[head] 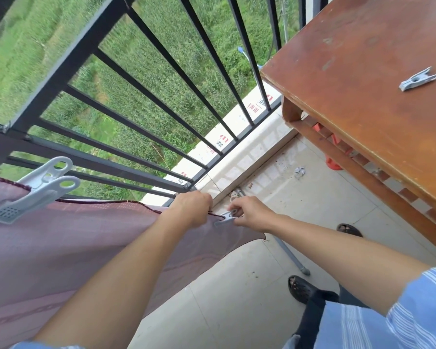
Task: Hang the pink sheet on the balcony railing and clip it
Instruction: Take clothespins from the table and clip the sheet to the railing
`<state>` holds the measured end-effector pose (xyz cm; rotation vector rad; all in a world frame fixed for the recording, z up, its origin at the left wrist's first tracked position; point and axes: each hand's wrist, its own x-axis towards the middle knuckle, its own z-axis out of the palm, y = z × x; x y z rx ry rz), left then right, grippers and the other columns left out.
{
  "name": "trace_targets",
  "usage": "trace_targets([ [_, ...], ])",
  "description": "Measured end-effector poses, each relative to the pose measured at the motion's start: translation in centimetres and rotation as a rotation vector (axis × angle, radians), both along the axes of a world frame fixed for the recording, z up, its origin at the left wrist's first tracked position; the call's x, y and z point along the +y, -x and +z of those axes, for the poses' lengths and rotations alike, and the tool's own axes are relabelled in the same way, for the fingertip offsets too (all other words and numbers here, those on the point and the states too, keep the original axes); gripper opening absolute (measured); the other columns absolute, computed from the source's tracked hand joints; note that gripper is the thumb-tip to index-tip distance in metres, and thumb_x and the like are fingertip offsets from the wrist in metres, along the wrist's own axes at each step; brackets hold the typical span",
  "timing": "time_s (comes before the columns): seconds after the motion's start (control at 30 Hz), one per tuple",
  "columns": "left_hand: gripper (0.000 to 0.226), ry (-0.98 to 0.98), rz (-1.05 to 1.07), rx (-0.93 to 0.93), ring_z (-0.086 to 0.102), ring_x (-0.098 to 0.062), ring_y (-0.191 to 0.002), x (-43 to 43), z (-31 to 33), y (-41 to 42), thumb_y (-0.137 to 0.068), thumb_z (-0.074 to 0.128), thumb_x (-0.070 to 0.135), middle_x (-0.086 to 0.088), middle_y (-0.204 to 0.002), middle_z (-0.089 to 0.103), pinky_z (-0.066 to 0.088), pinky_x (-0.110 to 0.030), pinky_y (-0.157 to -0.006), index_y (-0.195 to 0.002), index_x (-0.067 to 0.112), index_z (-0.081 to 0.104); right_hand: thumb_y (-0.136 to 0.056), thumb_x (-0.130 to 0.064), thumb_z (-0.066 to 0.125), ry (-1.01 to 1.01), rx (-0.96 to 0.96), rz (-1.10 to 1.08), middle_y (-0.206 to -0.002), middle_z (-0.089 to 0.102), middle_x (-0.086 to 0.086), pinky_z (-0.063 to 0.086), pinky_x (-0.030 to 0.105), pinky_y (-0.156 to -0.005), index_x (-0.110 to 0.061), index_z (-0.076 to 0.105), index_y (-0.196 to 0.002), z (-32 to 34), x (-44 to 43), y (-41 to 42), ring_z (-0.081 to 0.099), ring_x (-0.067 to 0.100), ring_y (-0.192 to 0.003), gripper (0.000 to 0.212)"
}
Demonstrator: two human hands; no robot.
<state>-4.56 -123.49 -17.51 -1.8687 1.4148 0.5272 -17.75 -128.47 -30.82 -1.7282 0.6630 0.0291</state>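
Pink sheet (61, 248) hangs draped over the balcony railing (86, 159), already held at its left end by a large white clip (33, 192). At the sheet's right corner the left hand (191, 210) curls its fingers round the top hem and holds it against the rail. Just to its right, the right hand (252, 212) pinches the handles of a small grey clip (225, 217). The clip's long axis runs along the hem, with the jaws pointing towards the left hand. They seem to touch the cloth, though whether they bite yet is unclear. A spare clip (418, 78) lies on the wooden table (363, 109), well apart.
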Motion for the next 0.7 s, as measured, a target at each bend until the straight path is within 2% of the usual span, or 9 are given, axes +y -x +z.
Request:
trace_targets([
  [0.13, 0.028, -0.042, -0.013, 0.002, 0.060, -0.029, -0.102, 0.0, -0.1, 0.2, -0.086, 0.057, 0.023, -0.007, -0.111, 0.061, 0.050, -0.037, -0.082, -0.114, 0.020, 0.061, -0.070, -0.016, 0.081, -0.026, 0.034, -0.051, -0.086, 0.065, -0.002, 0.052, 0.028, -0.079, -0.016, 0.068, -0.093, -0.4, 0.5, 0.5, 0.064, 0.016, -0.084, 0.026],
  [0.27, 0.033, -0.077, -0.034, 0.001, 0.062, -0.028, -0.099, 0.0, -0.3, 0.2, -0.079, 0.061, 0.017, -0.006, -0.109, 0.063, 0.050, -0.035, -0.078, -0.112, 0.021, 0.063, -0.075, -0.025, 0.079, 0.151, 0.051, -0.012, -0.077, 0.060, -0.005, 0.036, 0.024, -0.066, -0.015, 0.072, -0.087, -0.2, -0.6, 1.5, 0.053, 0.013, -0.076, 0.017],
  [0.43, 0.032, -0.095, -0.086, -0.011, 0.061, -0.028, -0.103, 0.0, -1.0, 0.2, -0.085, 0.052, 0.010, -0.006, -0.112, 0.063, 0.049, -0.035, -0.081, -0.113, 0.023, 0.063, -0.079, -0.028, 0.076, 0.244, 0.049, 0.057, -0.088, 0.070, 0.003, 0.032, 0.025, -0.065, -0.015, 0.073, -0.089, -0.1, -2.1, 2.2, 0.052, 0.016, -0.078, 0.017],
  [0.6, 0.031, -0.104, -0.148, -0.047, 0.062, -0.029, -0.102, 0.2, -1.6, 0.1, -0.089, 0.047, 0.010, -0.006, -0.111, 0.065, 0.051, -0.038, -0.084, -0.114, 0.020, 0.063, -0.077, -0.031, 0.079, 0.234, 0.006, 0.014, -0.083, 0.069, 0.001, 0.036, 0.026, -0.065, -0.014, 0.073, -0.084, 0.0, -2.9, 3.0, 0.052, 0.014, -0.074, 0.019],
  [0.7, 0.028, -0.109, -0.172, -0.070, 0.062, -0.030, -0.102, 0.3, -1.7, 0.1, -0.091, 0.045, 0.009, -0.008, -0.111, 0.064, 0.048, -0.038, -0.080, -0.113, 0.016, 0.061, -0.076, -0.029, 0.079, 0.238, 0.028, -0.034, -0.080, 0.069, 0.001, 0.034, 0.026, -0.061, -0.013, 0.073, -0.083, -0.3, -3.3, 3.8, 0.055, 0.016, -0.073, 0.018],
])
